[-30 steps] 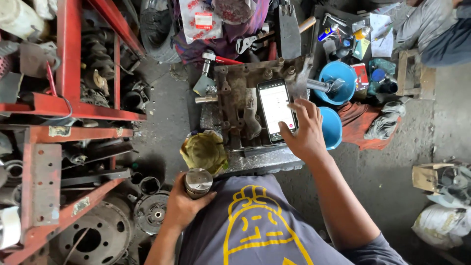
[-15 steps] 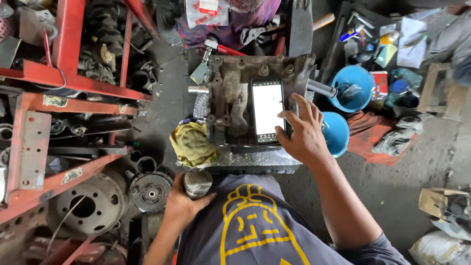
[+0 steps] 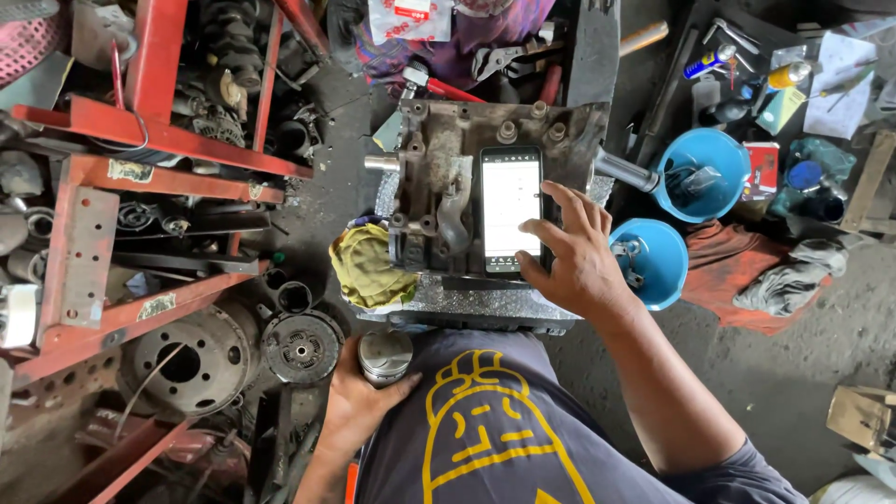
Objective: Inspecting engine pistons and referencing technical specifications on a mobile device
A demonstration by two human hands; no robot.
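1. Clutter rings the work: two round blue plastic bowls (image 3: 702, 174) with small parts stand just right of the grey cast-metal engine block (image 3: 448, 187), and a crumpled yellow rag (image 3: 370, 271) lies against its left edge.
2. To the left stands a red steel rack (image 3: 121, 177) packed with greasy parts; below it a rusty round brake drum (image 3: 191, 359) and a dark clutch disc (image 3: 301, 348) lie on the floor.
3. Nothing sits between the right hand (image 3: 577, 266) and the black smartphone (image 3: 511, 210).
4. The block rests on a speckled stone slab (image 3: 476, 301) serving as a desk, over an oily grey concrete floor (image 3: 793, 373); an orange cloth (image 3: 723, 280) and spray cans lie farther right.
5. The phone lies flat on the block, screen lit white. The right hand's grip is open, fingers spread, fingertips touching the phone's right edge.
6. The left hand (image 3: 359, 411) is closed around a shiny silver cylindrical piston (image 3: 385, 356), held upright near the slab's front edge, by the person's waist.
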